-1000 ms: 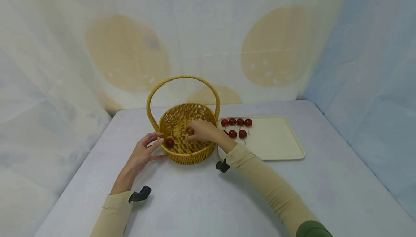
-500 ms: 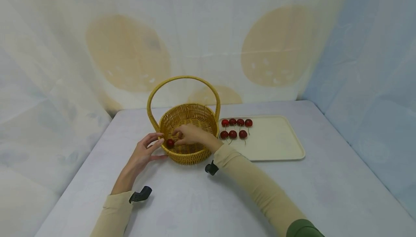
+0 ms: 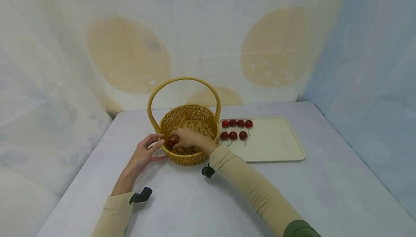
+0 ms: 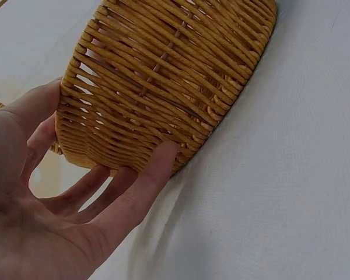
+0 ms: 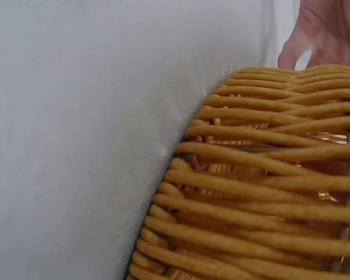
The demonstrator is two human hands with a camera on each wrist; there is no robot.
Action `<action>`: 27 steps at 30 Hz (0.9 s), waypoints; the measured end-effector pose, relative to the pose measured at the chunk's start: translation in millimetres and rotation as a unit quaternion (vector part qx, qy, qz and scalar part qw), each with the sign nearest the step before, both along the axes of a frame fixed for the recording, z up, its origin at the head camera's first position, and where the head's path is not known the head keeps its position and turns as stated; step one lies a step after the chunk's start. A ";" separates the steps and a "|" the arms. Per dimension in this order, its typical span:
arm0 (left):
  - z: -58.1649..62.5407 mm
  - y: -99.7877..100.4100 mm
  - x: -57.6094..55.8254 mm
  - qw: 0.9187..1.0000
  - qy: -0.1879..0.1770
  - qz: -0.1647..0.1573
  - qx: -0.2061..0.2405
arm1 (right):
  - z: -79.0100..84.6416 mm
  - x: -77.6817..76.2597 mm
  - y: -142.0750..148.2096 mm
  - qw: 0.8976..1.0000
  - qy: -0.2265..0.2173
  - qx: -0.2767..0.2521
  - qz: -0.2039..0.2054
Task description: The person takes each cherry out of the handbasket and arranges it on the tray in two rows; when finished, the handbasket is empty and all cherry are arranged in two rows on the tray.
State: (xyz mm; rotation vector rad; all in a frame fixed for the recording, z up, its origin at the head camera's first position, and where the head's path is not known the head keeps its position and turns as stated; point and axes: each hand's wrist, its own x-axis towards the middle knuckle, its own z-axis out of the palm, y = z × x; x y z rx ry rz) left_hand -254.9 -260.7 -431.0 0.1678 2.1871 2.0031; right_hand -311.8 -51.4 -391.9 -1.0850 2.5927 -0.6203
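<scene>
A round yellow wicker basket (image 3: 190,160) with a tall hoop handle stands on the table. My left hand (image 3: 144,153) holds its left side, with the thumb and a finger at the rim and other fingertips against the woven outer wall in the left wrist view. Inside the basket, my right hand (image 3: 186,137) reaches to the left wall, its thumb and fingers curled round a dark red cherry (image 3: 170,143) that they partly cover. In the right wrist view the basket's weave (image 5: 268,175) hides the right hand's fingers, with part of the left hand (image 5: 321,38) beyond it.
To the basket's right lies a cream rectangular tray (image 3: 273,143) with several stemmed cherries (image 3: 233,135) in two rows at its left end. A patterned curtain (image 3: 208,45) hangs behind and beside the white-covered table (image 3: 182,204).
My right hand has moved left and down inside the basket, from its middle to the cherry by the left wall. The left hand has stayed at the rim.
</scene>
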 end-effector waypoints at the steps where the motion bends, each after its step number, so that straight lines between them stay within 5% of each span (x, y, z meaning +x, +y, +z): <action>1: 0.3 0.4 -0.2 1.000 0.001 -0.001 0.001 | 0.2 0.0 -0.3 1.000 0.000 -0.001 0.002; 12: 0.3 0.6 -1.6 1.000 -0.003 0.006 -0.005 | -0.3 -1.3 -6.7 1.000 0.004 -0.010 0.021; 27: -1.2 1.4 -0.7 1.000 -0.001 -0.001 0.002 | -2.8 -2.1 0.0 1.000 0.023 -0.015 -0.008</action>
